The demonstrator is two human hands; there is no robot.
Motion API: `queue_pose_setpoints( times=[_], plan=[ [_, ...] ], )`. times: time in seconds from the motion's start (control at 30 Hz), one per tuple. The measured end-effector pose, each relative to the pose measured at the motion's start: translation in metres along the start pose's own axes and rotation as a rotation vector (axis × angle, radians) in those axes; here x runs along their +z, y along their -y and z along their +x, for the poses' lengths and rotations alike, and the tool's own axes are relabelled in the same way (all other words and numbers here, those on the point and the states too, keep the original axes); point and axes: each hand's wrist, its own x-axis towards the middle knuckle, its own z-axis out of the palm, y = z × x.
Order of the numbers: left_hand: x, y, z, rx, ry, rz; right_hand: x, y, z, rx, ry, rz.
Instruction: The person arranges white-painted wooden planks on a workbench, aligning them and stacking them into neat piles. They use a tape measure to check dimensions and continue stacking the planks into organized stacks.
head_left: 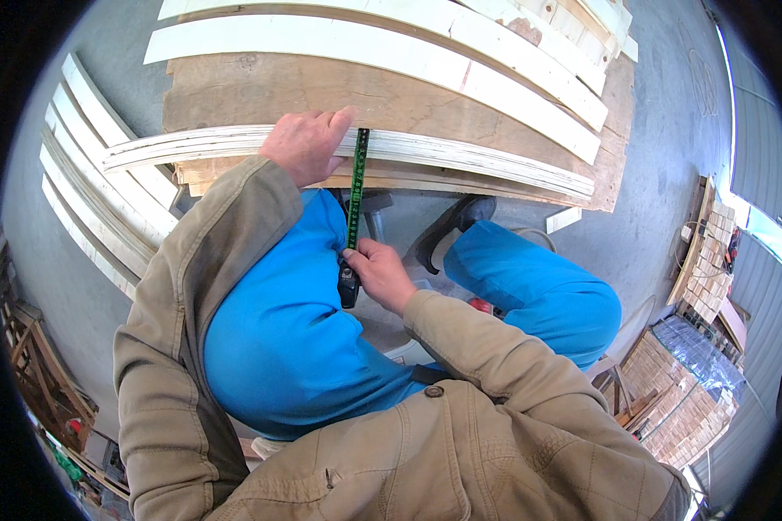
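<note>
Watching from far off, I see at least four pale strips [113,187] on the floor at 10 o'clock. One heap of brown wood [48,369] sits at 8 o'clock. One blue trouser leg [269,347] bends at 8 o'clock, closer in.

At 11 o'clock, one left hand [304,146] lies over one stack of thin white boards [460,161]. I cannot tell how tight that grip is. The stack runs from 10 to 2 o'clock along the near side of one brown table [261,91]; its layers are too thin for me to count. Up at 12 o'clock, at least three long white boards [365,52] lie on the table too.

In the middle, one right hand [382,273] has its grip closed on one black tape measure [347,286]. One green blade [357,191] goes up toward 12 o'clock and across the stack, just beside the left hand.

One dark shoe [456,230] is at 1 o'clock. A second blue leg [530,282] is at 3 o'clock. Two piles of small wood blocks [669,404] stand at 3 and 4 o'clock.
</note>
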Motion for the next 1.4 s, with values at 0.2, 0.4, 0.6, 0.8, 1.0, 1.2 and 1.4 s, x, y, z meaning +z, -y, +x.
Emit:
queue_pose_setpoints(
  times=[0.2,0.4,0.6,0.8,1.0,1.2,1.4],
  plan=[
    [-0.002,-0.002,0.003,-0.007,0.064,-0.009,-0.004,0.008,-0.003,-0.01,0.018,-0.058],
    [-0.008,-0.003,0.0,0.021,0.054,0.021,0.0,0.009,0.0,0.033,0.02,0.023],
    [-0.01,-0.001,0.0,0.043,0.03,-0.016,-0.008,0.0,0.002,0.024,0.057,-0.055],
    [-0.004,0.003,-0.002,-0.024,0.09,0.007,-0.023,0.011,-0.006,0.033,0.021,-0.044],
    [0.001,0.005,-0.002,-0.018,0.077,-0.052,-0.081,0.049,0.008,-0.145,-0.12,0.102],
    [-0.004,0.002,0.0,-0.001,0.041,-0.027,-0.112,0.092,0.036,-0.326,-0.238,0.214],
    [-0.002,0.004,0.0,0.004,0.04,-0.066,-0.105,0.092,0.049,-0.311,-0.236,0.203]
  ],
)
